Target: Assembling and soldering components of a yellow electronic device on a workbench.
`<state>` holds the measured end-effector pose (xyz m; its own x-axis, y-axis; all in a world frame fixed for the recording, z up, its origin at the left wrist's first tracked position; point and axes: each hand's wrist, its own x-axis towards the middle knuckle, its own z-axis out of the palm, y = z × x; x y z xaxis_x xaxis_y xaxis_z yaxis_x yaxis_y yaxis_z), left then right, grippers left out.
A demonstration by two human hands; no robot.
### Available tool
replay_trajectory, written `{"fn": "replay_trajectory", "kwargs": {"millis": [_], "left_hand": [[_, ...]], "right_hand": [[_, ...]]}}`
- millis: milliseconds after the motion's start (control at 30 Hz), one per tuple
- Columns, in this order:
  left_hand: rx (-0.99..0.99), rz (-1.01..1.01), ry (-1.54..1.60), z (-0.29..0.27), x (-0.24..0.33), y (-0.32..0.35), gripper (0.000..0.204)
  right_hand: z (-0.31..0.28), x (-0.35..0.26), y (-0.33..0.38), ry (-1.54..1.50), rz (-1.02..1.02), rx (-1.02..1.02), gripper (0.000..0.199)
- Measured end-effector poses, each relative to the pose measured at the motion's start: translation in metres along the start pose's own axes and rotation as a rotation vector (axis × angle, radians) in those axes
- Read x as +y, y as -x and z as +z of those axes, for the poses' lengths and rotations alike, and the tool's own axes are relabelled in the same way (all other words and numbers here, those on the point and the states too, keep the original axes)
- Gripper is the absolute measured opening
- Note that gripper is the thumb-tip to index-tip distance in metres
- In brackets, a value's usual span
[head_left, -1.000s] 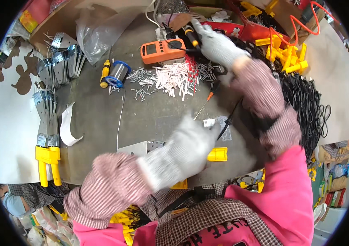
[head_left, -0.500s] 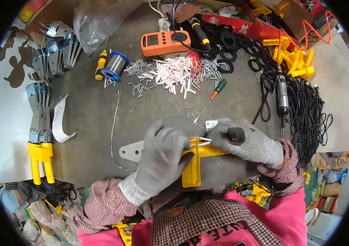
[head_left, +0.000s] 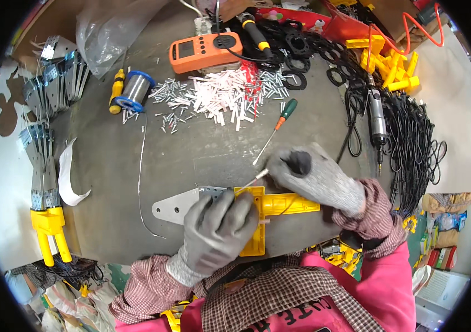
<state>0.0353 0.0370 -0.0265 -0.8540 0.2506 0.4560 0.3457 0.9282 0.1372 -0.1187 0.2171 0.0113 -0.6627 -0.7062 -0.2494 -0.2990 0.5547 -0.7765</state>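
Observation:
My gloved left hand (head_left: pixel 219 227) presses down with curled fingers on the left end of a yellow plastic housing (head_left: pixel 291 203), which lies on the bench like a T on its side. A grey metal plate (head_left: pixel 171 208) with holes reaches out to the left from under those fingers. Above the housing, my gloved right hand (head_left: pixel 315 176) is closed, pinching the end of a thin wire with a white sleeve (head_left: pixel 260 175). That wire slants down toward the housing's upper left corner. A short pale sleeve pokes out beside my left fingers.
Behind lie a screwdriver (head_left: pixel 277 130), white sleeves (head_left: pixel 221 94) with screws, a solder spool (head_left: pixel 137 90) and an orange meter (head_left: pixel 205 52). At right are an electric screwdriver (head_left: pixel 377 119), black cables (head_left: pixel 412 155) and yellow housings (head_left: pixel 393 63). Metal plates (head_left: pixel 41 149) line the left.
My right hand has lifted off the housing, drawing the white-sleeved wire up. My left hand has shifted down onto the housing, uncovering more of the metal plate. The view has shifted slightly.

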Motion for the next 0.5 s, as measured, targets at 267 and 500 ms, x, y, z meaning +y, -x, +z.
{"fn": "replay_trajectory", "kwargs": {"millis": [267, 500], "left_hand": [[-0.142, -0.114, 0.217, -0.011, -0.002, -0.033, 0.028], [-0.146, -0.06, 0.157, 0.003, 0.002, -0.043, 0.027]], "right_hand": [[0.015, 0.038, -0.024, 0.109, -0.288, 0.099, 0.015], [0.02, 0.053, -0.026, 0.179, -0.333, 0.143, 0.03]]}}
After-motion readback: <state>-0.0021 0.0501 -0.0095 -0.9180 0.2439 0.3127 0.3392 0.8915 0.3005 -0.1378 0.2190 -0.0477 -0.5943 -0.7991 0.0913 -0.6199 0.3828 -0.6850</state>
